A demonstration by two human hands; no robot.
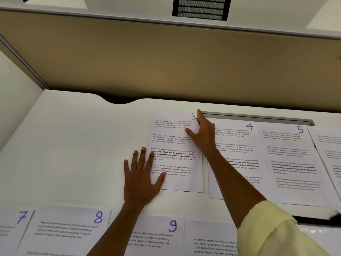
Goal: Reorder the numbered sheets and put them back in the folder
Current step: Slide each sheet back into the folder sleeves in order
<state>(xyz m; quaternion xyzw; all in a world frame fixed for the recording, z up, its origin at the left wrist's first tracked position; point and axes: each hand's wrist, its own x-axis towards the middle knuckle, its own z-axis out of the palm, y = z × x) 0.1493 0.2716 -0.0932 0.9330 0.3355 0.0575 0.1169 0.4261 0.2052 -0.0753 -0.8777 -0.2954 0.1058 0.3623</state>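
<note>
Sheets: we count eight on the desk (73, 141), all printed with text; five show a blue handwritten number.
Far row: four sheets. The middle sheet (173, 154) has its number mostly hidden by our right hand; to its right lie sheet 4 (238, 145) and sheet 5 (293, 163), then a sheet (330, 150) cut off by the frame edge, number unseen.
Near row: four sheets. Sheet 7 (13, 228), sheet 8 (68, 230) and sheet 9 (156, 235) lie side by side; a fourth sheet (208, 239) beside 9 shows no number in view.
Left hand (142, 180): flat, fingers spread wide, pressing the left edge of the middle sheet, partly on the desk.
Right hand (203, 133): fingers straight, laid on the top right corner of the middle sheet, thumb stretched onto the text.
Sleeve (273, 230): one pale yellow sleeve, pushed up on our right arm, which crosses sheet 4.
Folder: we cannot tell where it is; a dark edge (313, 219) shows under sheet 5.
Partition (166, 58): one beige panel behind the desk.
</note>
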